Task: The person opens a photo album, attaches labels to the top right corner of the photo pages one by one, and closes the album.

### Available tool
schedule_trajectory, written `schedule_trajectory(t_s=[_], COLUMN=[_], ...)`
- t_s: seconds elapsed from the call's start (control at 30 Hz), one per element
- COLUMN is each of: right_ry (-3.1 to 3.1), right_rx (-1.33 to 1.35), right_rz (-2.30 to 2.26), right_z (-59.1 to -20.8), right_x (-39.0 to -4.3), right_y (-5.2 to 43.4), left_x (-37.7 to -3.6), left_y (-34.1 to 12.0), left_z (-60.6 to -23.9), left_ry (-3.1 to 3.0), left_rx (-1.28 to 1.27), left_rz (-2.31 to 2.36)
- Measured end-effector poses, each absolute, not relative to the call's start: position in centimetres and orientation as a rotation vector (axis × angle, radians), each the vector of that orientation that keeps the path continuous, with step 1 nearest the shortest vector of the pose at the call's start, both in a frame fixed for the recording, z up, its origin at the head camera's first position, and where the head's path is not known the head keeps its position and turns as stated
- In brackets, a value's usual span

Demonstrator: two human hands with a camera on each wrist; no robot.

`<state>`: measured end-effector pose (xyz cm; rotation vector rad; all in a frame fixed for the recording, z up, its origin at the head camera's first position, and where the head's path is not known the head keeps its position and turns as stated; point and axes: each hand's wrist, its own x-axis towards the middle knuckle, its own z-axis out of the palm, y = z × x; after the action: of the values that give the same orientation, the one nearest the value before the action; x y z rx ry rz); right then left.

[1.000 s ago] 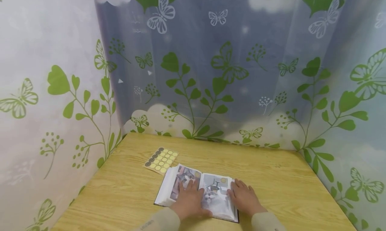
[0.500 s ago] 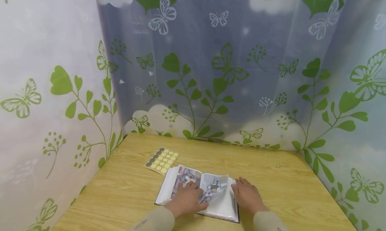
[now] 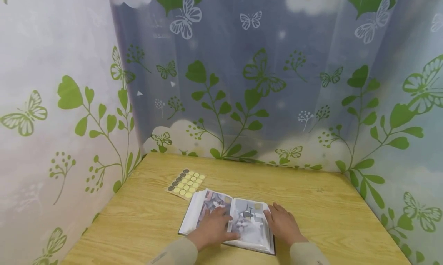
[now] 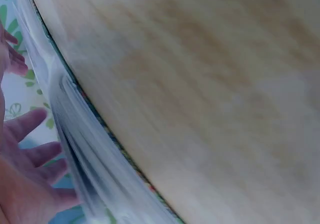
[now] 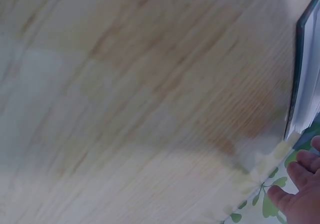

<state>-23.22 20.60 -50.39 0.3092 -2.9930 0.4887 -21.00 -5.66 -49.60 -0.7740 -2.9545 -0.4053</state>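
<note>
Resting flat on the open photo album (image 3: 226,222), the left hand (image 3: 212,229) lies with straight fingers across the left page and the centre fold, pressing the leaves down. The right hand (image 3: 283,225) lies just as flat, fingers extended, along the album's right edge, partly on the wooden table (image 3: 328,219). Neither hand grips anything. The album sits directly under and between both hands, near the table's front edge, open at 2 cat pictures, each seeming to carry a round gold sticker. Judging by that, this spread looks finished. Beyond the album's far-left corner lies the sticker sheet (image 3: 185,184), with many gold dots unused, so more pages probably remain.
</note>
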Motion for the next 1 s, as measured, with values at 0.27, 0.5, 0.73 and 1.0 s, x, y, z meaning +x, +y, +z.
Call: schedule_trajectory(t_s=[0.27, 0.5, 0.73, 1.0], right_ry=[-3.046, -3.026, -3.052, -3.012], right_rx=[0.309, 0.318, 0.27, 0.317], right_rz=[0.492, 0.446, 0.49, 0.435], right_z=[-50.2, -50.5, -51.2, -51.5], right_x=[-22.9, -22.4, -22.1, -21.4], right_y=[19.7, 19.3, 19.2, 19.3], left_x=[-21.6, -21.9, -21.8, -21.4], left_y=[-9.2, -12.3, -13.0, -12.6], left_z=[-50.2, -50.2, -49.6, -49.1], left_ry=[-2.772, -2.866, -2.938, -2.952], left_rx=[-0.535, -0.165, 0.03, 0.054], left_rz=[-0.625, -0.822, -0.959, -1.002])
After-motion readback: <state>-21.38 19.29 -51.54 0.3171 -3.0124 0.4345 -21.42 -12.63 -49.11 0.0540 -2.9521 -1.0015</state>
